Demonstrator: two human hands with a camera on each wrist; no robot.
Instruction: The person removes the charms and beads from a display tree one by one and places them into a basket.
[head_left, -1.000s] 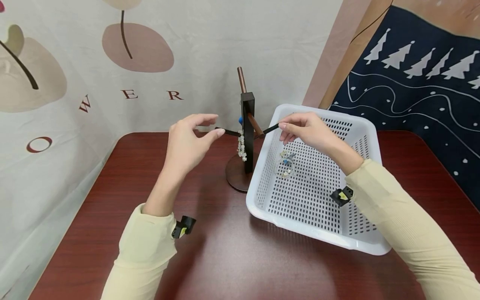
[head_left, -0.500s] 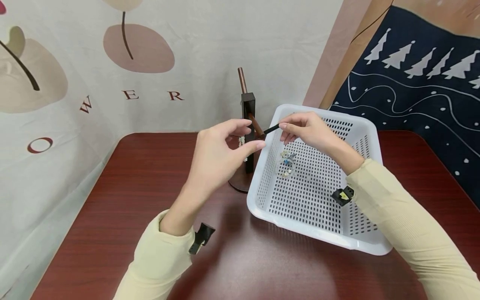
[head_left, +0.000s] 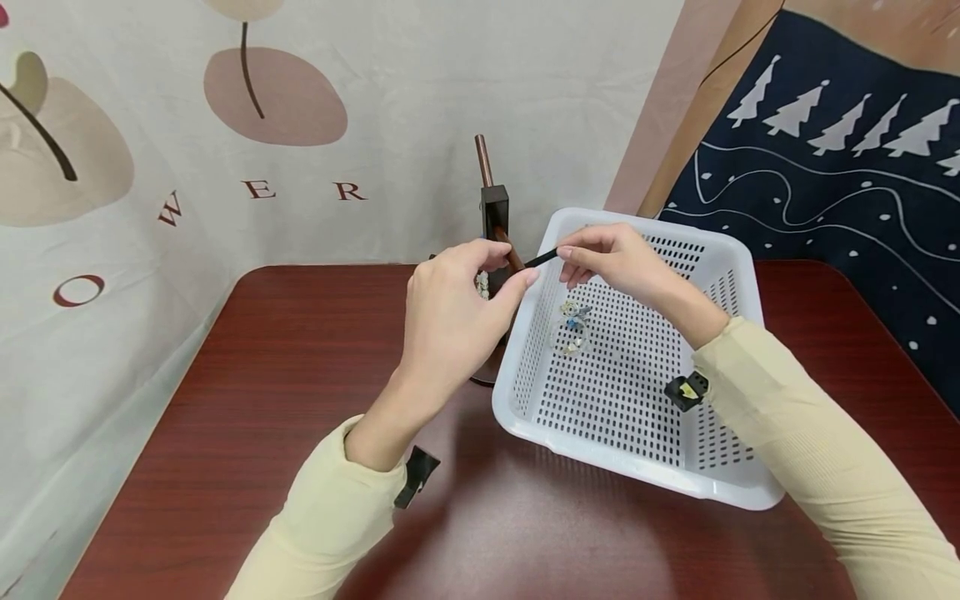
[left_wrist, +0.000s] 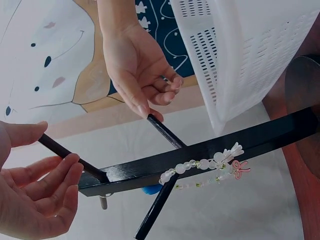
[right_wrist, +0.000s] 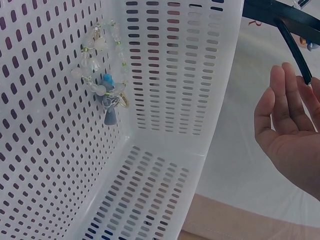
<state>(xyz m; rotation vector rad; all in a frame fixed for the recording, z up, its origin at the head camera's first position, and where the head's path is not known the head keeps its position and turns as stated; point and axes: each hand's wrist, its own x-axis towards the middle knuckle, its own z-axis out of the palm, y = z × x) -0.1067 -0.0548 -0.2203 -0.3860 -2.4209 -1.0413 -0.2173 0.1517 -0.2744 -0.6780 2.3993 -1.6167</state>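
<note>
A dark wooden jewelry stand with several pegs stands upright beside the basket. My left hand reaches in front of its post, with thumb and fingers around the end of the front peg. The right hand, over the basket's left rim, pinches the tip of the black right-hand peg. A beaded bracelet with pale beads and a small red bow-shaped charm hangs from the stand; in the head view my left hand partly hides it. Something blue shows behind the post.
A white perforated plastic basket sits on the red-brown table, right of the stand. Inside lies a beaded bracelet of clear beads with a blue-grey tassel charm. Printed cloths hang behind the table.
My left hand has moved right, from the stand's left peg to the front peg, now covering part of the post and bracelet. The right hand has stayed at its peg.
</note>
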